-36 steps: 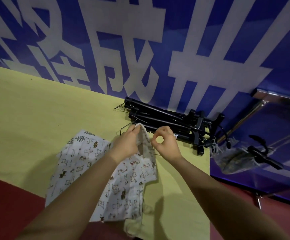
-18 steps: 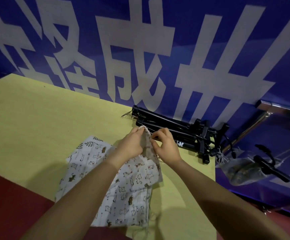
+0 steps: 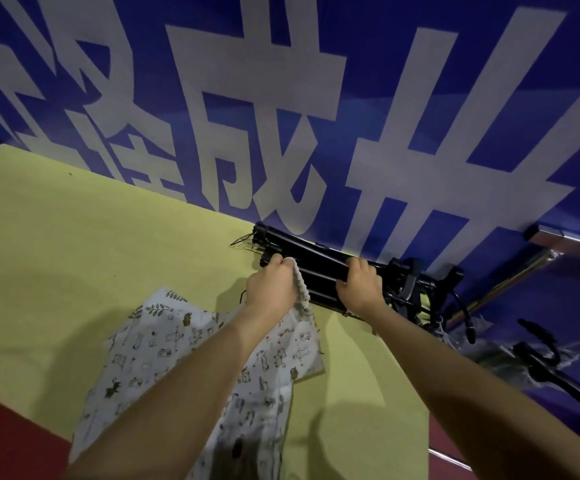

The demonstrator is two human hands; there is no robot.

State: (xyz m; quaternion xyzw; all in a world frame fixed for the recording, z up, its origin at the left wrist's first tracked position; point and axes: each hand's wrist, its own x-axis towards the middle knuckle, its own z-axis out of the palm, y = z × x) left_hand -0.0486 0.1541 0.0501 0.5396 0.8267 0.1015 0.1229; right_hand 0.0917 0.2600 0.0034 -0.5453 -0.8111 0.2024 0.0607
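A white garment printed with small animals (image 3: pixel 163 358) lies on the yellow table (image 3: pixel 73 244), partly under my left forearm. My left hand (image 3: pixel 271 292) grips its gathered upper edge and holds it lifted near a stack of black clip hangers (image 3: pixel 319 271) at the table's far edge. My right hand (image 3: pixel 359 289) lies on the stack, fingers curled over the top hanger bar. The hangers' clips and hooks stick out to the right of my right hand.
A blue banner with large white characters (image 3: pixel 281 116) covers the wall right behind the table. A chrome rack (image 3: pixel 558 237) with a clear plastic bag (image 3: pixel 489 351) and another black hanger (image 3: pixel 551 372) stands to the right. Red floor (image 3: pixel 11 438) shows below the table's front edge.
My right hand let go of the garment's edge and moved right onto the hanger stack. My left hand carried the garment's edge farther toward the hangers.
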